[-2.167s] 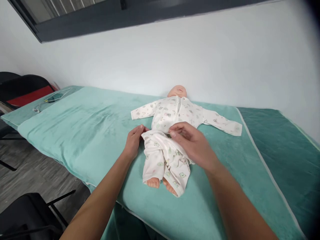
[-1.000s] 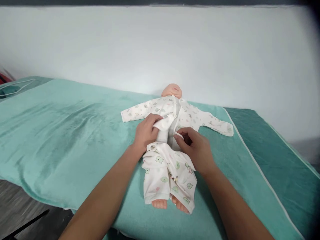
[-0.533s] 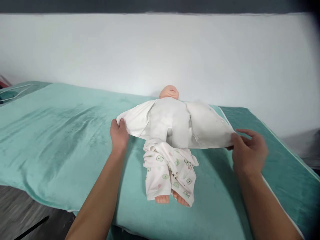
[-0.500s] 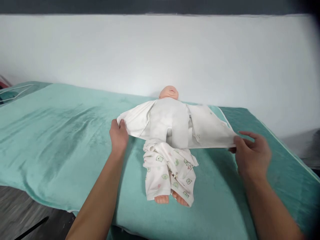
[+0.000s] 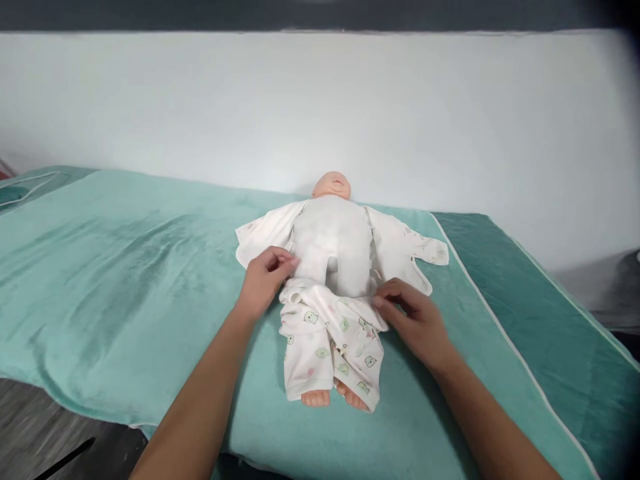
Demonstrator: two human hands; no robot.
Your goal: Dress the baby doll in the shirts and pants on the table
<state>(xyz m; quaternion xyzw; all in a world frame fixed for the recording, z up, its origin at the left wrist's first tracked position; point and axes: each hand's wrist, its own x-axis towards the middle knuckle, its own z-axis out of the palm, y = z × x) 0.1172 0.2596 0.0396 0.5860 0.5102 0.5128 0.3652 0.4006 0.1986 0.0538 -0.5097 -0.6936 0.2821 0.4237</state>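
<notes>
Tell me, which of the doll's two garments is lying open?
The top: its two halves lie spread flat on either side of the doll's plain white body. The printed trousers are on, covering the legs down to the bare feet.

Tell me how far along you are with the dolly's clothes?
Done: the top lies open, flaps spread on the towel, the doll bare-chested. In hand: the left hand and right hand sit at the waistband of the trousers; whether they grip is unclear. Left: trousers are on, feet poking out.
</notes>
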